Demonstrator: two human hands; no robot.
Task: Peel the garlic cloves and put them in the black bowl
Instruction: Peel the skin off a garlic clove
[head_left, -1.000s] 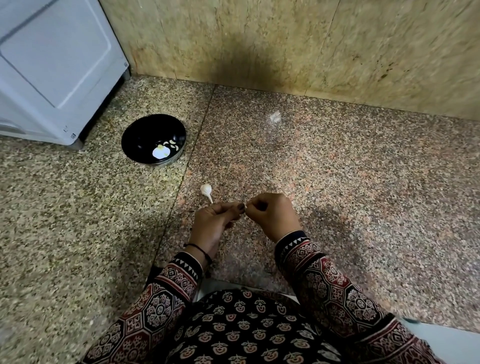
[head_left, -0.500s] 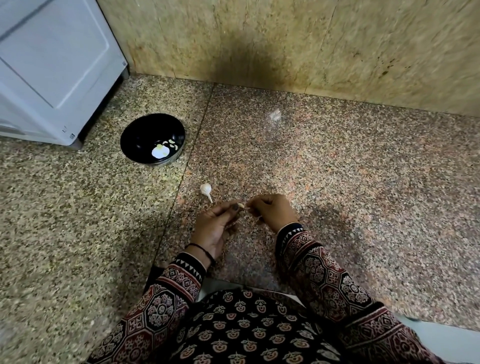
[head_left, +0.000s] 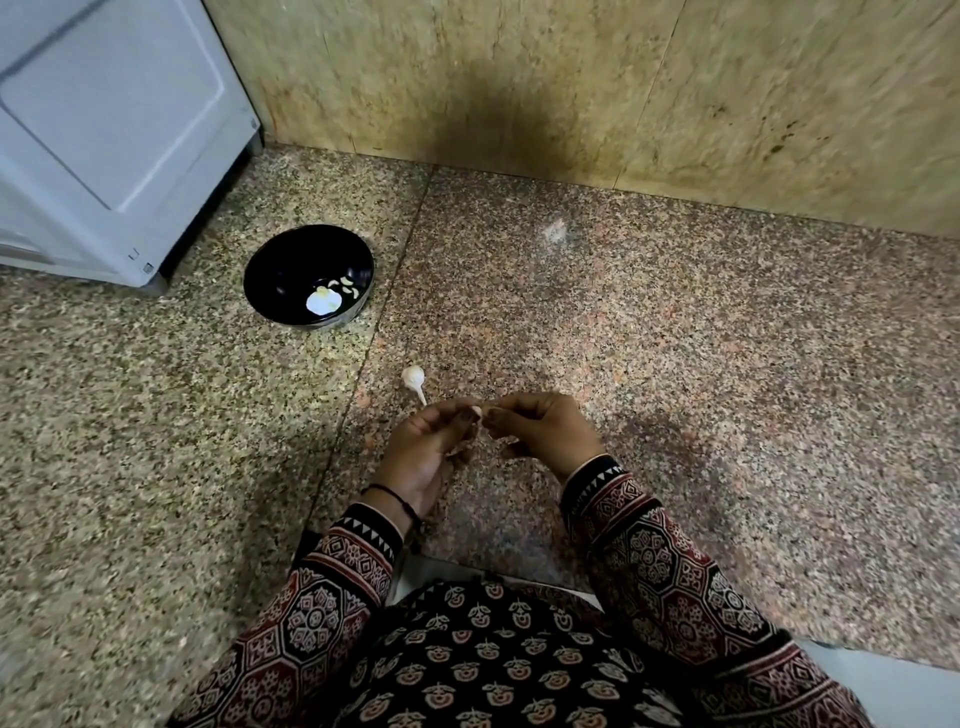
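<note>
Black bowl sits on the speckled granite surface, near the corner of a white appliance. Inside, on the side nearest the person: a few small pale peeled cloves, prob. 3 or 4, too small to count for sure, & just beside them a larger round white patch, can't tell if it's garlic or glare.

Counts: 1 bowl, 1 garlic bulb, 1 clove in hand, 2 hands.

The bulb lies on the granite btw the bowl & the hands, apart from the bowl, w/ its thin stem pointing toward the left hand. That hand is curled, thumb & fingertips pinching a pale garlic clove held above the surface. The right hand is curled too, thumb & forefinger pinched at the clove's other end, so both hands meet on it. Can't tell how much skin is left on the clove.

A black thread band circles the left wrist. Both arms are in dark red & black printed sleeves. A tan stone wall stands behind.
</note>
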